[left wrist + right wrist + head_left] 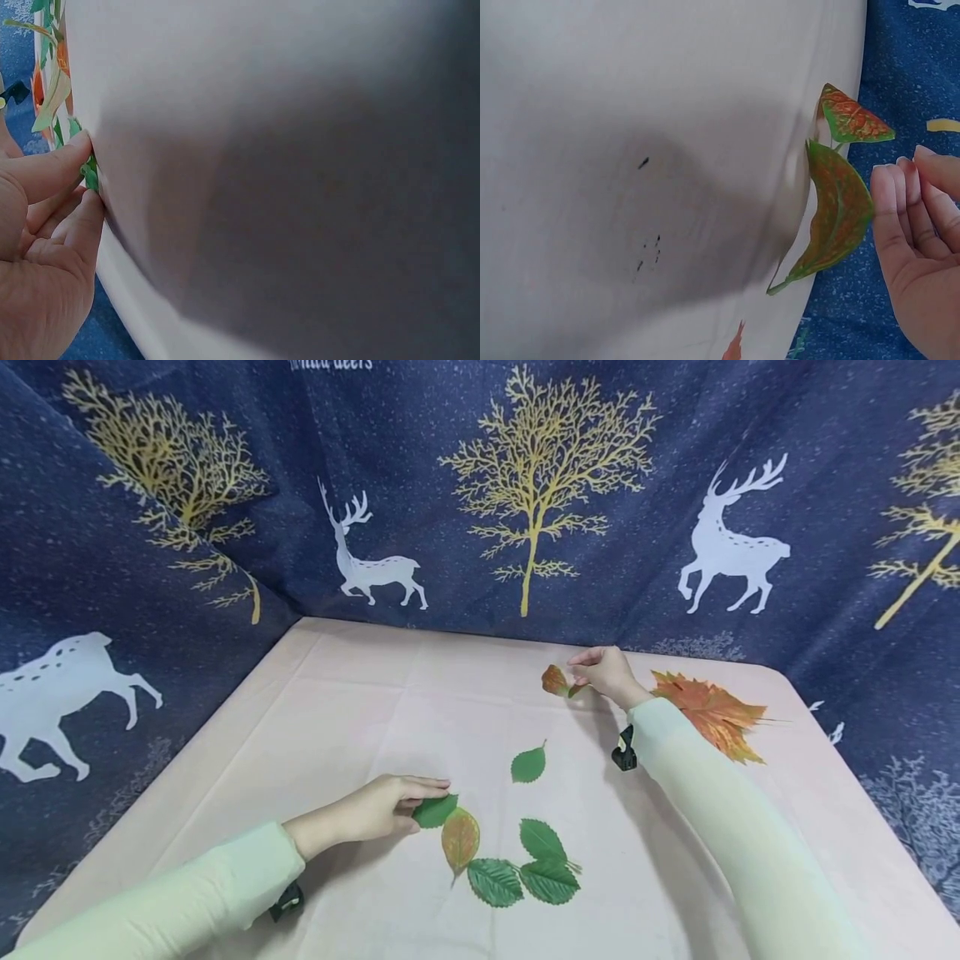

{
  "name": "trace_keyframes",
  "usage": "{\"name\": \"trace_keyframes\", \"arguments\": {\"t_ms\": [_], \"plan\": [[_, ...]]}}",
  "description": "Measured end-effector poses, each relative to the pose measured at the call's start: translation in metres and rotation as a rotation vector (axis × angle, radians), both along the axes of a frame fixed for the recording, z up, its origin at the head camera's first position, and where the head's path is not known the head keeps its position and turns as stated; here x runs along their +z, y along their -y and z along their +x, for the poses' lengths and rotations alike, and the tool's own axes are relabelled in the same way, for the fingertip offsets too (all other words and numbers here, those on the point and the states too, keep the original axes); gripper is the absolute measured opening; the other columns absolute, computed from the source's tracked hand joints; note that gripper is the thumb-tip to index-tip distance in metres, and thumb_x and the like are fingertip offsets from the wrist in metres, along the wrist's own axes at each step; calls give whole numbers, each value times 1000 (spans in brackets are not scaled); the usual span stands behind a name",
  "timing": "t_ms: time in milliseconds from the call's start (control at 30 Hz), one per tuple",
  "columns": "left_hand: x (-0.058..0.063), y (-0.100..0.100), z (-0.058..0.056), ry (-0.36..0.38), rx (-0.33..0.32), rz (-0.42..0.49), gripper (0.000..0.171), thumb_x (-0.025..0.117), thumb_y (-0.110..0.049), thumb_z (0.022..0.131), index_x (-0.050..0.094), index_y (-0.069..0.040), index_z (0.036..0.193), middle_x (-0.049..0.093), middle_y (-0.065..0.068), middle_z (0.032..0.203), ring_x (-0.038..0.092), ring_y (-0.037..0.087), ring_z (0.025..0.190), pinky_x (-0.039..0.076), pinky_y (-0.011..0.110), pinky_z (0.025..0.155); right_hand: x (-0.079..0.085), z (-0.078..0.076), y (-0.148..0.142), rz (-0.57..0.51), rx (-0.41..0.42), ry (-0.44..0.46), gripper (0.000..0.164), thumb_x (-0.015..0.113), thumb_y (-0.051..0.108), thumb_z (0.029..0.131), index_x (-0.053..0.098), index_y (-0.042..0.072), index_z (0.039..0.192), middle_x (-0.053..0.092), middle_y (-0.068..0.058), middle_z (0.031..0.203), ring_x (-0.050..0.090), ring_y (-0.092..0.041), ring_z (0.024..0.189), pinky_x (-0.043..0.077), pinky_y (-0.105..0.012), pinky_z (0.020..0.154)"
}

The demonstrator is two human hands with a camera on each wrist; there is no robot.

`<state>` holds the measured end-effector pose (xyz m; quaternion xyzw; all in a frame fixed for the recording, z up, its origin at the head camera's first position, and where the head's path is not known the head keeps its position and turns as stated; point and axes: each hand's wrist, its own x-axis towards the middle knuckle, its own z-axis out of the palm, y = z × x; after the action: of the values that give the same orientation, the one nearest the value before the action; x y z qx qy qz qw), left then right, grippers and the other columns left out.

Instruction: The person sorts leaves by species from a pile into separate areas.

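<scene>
My left hand (pixel 378 808) is low over the table, fingers and thumb at opposite edges of a green leaf (pixel 435 811). In the left wrist view, this leaf (pixel 90 174) shows between the fingertips. Beside it lies a yellow-orange leaf (pixel 461 839), then a dark green leaf (pixel 495 882) and two more green leaves. At the far right, my right hand (pixel 606 672) is beside a red-green leaf (pixel 554 680). The right wrist view shows a curved reddish-green leaf (pixel 840 210) next to loosely bent fingers, with nothing visible pinched between fingers and thumb.
A single green leaf (pixel 528 765) lies near the middle of the pale table (pixel 360 710). Orange maple leaves (pixel 708 710) are piled at the right, beside my right forearm. A dark blue cloth (pixel 420 460) with deer and trees hangs behind the table.
</scene>
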<state>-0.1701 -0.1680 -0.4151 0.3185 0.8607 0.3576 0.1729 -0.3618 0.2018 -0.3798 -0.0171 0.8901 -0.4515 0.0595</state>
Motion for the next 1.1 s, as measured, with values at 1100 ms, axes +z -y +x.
{"name": "trace_keyframes", "arguments": {"t_ms": [1100], "plan": [[1,-2,3,10,27,-11,56,68,7,82,53,1,136,46,16,147,50,37,129,52,33,102,21,56,20,-117,221,16,32,63,22,95,66,-2,115,71,-17,108,67,-39,96,58,-43,93]]}}
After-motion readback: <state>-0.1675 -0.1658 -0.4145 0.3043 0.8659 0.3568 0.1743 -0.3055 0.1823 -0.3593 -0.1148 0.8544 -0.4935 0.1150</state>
